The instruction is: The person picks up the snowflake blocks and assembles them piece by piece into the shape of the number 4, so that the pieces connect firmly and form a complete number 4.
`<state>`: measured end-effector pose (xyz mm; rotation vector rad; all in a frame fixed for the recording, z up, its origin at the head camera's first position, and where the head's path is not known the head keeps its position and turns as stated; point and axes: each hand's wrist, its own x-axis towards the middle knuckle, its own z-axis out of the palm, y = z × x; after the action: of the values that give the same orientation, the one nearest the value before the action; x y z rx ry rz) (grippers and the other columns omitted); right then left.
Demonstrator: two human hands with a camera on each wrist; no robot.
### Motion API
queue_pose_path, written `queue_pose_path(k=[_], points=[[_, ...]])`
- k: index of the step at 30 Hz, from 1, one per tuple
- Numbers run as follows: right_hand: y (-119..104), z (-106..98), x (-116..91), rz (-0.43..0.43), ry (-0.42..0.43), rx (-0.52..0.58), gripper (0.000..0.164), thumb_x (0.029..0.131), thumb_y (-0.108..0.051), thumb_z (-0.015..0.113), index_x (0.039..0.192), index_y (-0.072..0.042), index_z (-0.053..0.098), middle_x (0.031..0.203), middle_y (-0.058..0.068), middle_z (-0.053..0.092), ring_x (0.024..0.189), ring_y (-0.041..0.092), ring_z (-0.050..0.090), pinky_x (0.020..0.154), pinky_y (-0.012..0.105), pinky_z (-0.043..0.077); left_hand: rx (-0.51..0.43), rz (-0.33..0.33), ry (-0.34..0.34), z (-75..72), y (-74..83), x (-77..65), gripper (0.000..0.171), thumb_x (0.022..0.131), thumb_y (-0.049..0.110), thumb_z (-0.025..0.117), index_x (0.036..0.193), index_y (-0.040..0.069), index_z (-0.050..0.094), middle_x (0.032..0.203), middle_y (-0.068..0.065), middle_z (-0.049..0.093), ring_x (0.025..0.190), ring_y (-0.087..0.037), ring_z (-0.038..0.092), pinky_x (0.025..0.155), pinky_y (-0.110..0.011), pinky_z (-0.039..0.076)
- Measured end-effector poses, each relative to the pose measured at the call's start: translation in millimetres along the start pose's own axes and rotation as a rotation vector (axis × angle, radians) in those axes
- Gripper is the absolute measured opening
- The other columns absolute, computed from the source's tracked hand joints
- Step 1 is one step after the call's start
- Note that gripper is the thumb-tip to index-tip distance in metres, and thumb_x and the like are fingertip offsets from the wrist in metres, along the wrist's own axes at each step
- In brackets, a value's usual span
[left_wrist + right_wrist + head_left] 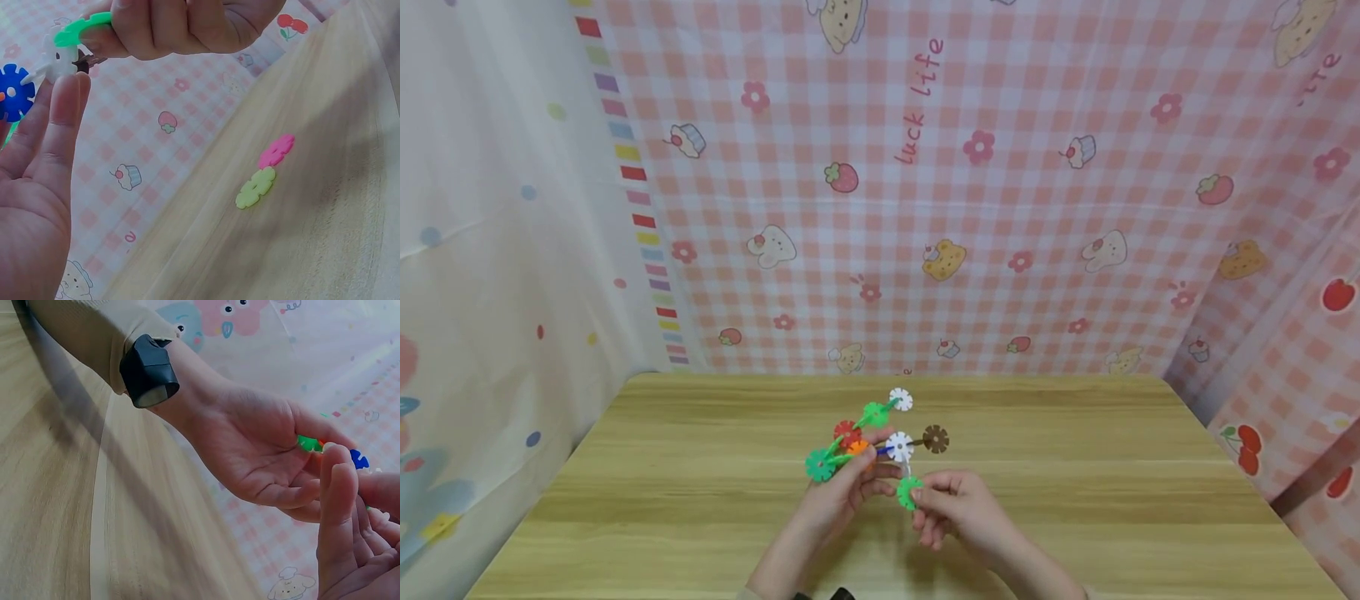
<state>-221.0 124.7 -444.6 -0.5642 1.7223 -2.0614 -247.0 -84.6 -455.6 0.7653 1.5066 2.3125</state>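
Observation:
My left hand (838, 500) grips a chain of joined notched plastic discs, thumb over the orange disc (859, 452). Around it sit a red disc (847, 432), a teal disc (820, 465), a light green disc (875, 413) and, at the far tip, a white disc (901, 399). A blue disc (14, 94) joins the nearer white disc (899, 447), which has a brown disc (936, 439) on its right. Between thumb and fingers, my right hand (966, 510) pinches a green disc (908, 493) just below that white disc, close to the left fingertips.
On the wood-grain table (1112, 467), a pink disc (277, 150) and a yellow-green disc (255, 187) lie side by side. A checked cloth (1000, 208) hangs behind the table. A black band (149, 372) circles the left wrist.

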Motion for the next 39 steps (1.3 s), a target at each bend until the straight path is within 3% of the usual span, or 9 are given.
queue_pose_path(k=[4, 7, 14, 19, 23, 32, 39], points=[[-0.1, 1.3, -0.2, -0.003, 0.004, 0.021, 0.02, 0.095, -0.007, 0.058, 0.093, 0.012, 0.062, 0.068, 0.001, 0.066, 0.053, 0.007, 0.062, 0.05, 0.021, 0.052, -0.009, -0.001, 0.005, 1.1, -0.2, 0.0, 0.034, 0.105, 0.017, 0.038, 0.137, 0.011, 0.049, 0.116, -0.007, 0.059, 0.103, -0.018, 0.062, 0.082, -0.028, 0.053], [0.4, 2.0, -0.9, 0.0, 0.017, 0.024, 0.02, 0.094, -0.007, 0.058, 0.094, 0.013, 0.062, 0.068, 0.001, 0.065, 0.053, 0.007, 0.062, 0.05, 0.021, 0.052, -0.024, 0.002, 0.009, 1.8, -1.0, -0.1, 0.036, 0.105, 0.016, 0.039, 0.138, 0.008, 0.048, 0.115, -0.007, 0.06, 0.102, -0.019, 0.062, 0.081, -0.028, 0.054], [2.9, 4.8, -2.1, -0.005, 0.075, 0.046, 0.011, 0.094, -0.006, 0.059, 0.094, 0.004, 0.066, 0.068, 0.002, 0.066, 0.056, 0.01, 0.064, 0.053, 0.023, 0.054, -0.025, 0.022, 0.013, 3.3, -2.5, 1.0, 0.034, 0.105, 0.016, 0.04, 0.137, 0.011, 0.051, 0.115, -0.006, 0.061, 0.102, -0.018, 0.062, 0.081, -0.028, 0.054], [3.4, 7.5, -3.0, -0.002, 0.129, 0.039, 0.016, 0.094, -0.008, 0.06, 0.095, 0.007, 0.064, 0.069, 0.004, 0.066, 0.057, 0.012, 0.065, 0.055, 0.026, 0.055, -0.009, 0.032, 0.013, 3.7, -5.1, 2.7, 0.041, 0.104, 0.016, 0.04, 0.14, -0.003, 0.041, 0.116, -0.005, 0.061, 0.102, -0.017, 0.062, 0.082, -0.028, 0.054], [2.2, 9.3, -2.8, 0.012, 0.157, 0.023, 0.021, 0.093, -0.009, 0.061, 0.097, 0.012, 0.063, 0.07, 0.005, 0.066, 0.057, 0.013, 0.065, 0.055, 0.027, 0.056, -0.009, 0.049, 0.003, 4.2, -4.6, 3.5, 0.04, 0.104, 0.014, 0.039, 0.139, -0.005, 0.041, 0.117, -0.005, 0.061, 0.102, -0.017, 0.062, 0.083, -0.03, 0.054], [1.7, 7.1, 0.4, -0.007, 0.071, 0.001, 0.013, 0.093, -0.007, 0.061, 0.093, 0.005, 0.063, 0.07, 0.005, 0.066, 0.056, 0.011, 0.063, 0.053, 0.027, 0.055, 0.0, 0.048, -0.06, -0.4, -0.6, 1.4, 0.038, 0.105, 0.012, 0.035, 0.14, 0.0, 0.043, 0.118, -0.006, 0.058, 0.105, -0.019, 0.06, 0.088, -0.032, 0.052], [4.0, 5.9, 2.8, -0.026, 0.058, -0.04, 0.018, 0.094, -0.008, 0.061, 0.095, 0.009, 0.062, 0.072, 0.005, 0.066, 0.057, 0.011, 0.063, 0.053, 0.028, 0.055, -0.029, 0.025, -0.005, 0.6, 1.4, -1.7, 0.031, 0.103, 0.012, 0.04, 0.131, 0.01, 0.053, 0.12, -0.005, 0.062, 0.107, -0.02, 0.061, 0.091, -0.034, 0.051]])
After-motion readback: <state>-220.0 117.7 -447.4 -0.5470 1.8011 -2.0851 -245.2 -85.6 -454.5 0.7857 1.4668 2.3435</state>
